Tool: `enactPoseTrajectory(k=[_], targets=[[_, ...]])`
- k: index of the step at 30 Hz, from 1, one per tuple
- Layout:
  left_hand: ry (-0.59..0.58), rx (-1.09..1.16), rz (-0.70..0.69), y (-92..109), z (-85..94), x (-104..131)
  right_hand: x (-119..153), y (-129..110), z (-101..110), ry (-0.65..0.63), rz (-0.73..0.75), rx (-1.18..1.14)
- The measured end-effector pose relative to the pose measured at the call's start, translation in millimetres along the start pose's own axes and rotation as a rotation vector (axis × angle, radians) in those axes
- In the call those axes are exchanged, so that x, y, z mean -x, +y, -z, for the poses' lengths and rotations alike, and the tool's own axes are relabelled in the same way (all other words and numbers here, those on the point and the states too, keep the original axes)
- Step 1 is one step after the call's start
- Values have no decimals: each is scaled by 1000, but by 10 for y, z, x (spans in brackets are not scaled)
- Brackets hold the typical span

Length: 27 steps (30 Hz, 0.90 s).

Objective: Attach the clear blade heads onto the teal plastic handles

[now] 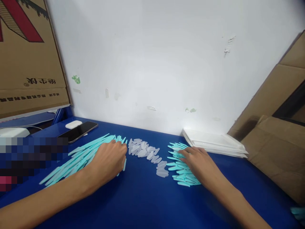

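My left hand (111, 159) rests at the right end of a pile of slim, pointed turquoise plastic sticks (82, 156). Its fingers are curled closed, and a turquoise stick (125, 164) pokes out below them; the fingertips are hidden. On the right, my right hand (194, 157) reaches over a second pile of turquoise sticks (183, 176), shorter in view. Its fingers are slightly bent and apart, touching the pile, with no stick seen lifted. Between the hands lies a curved trail of small translucent whitish plastic pieces (143, 149), overlapping one another on the blue table (147, 200).
A phone (79, 131) and a white rounded case (73, 124) lie at the back left. Flat white trays or sheets (214, 143) are stacked against the white wall (152, 63). Cardboard boxes stand at left (30, 63) and right (269, 149). A pixelated patch covers the left edge.
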<state>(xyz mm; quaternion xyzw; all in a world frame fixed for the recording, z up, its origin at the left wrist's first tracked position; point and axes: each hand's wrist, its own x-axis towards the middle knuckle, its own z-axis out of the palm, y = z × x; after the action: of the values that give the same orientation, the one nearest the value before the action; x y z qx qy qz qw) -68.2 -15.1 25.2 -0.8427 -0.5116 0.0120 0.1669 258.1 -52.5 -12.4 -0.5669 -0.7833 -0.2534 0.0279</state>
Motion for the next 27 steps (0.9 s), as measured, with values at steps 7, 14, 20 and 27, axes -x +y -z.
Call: enactPoseTrajectory(k=[7, 14, 20, 27], targets=[[148, 156, -199, 159, -105, 45, -40, -7, -11, -28, 7, -17], [277, 187, -484, 280, -236, 74, -47, -18, -4, 29, 45, -17], [221, 145, -520, 265, -267, 65, -47, -52, 106, 79, 74, -28], [263, -2, -588, 327, -285, 76, -49, -166, 229, 171, 105, -27]])
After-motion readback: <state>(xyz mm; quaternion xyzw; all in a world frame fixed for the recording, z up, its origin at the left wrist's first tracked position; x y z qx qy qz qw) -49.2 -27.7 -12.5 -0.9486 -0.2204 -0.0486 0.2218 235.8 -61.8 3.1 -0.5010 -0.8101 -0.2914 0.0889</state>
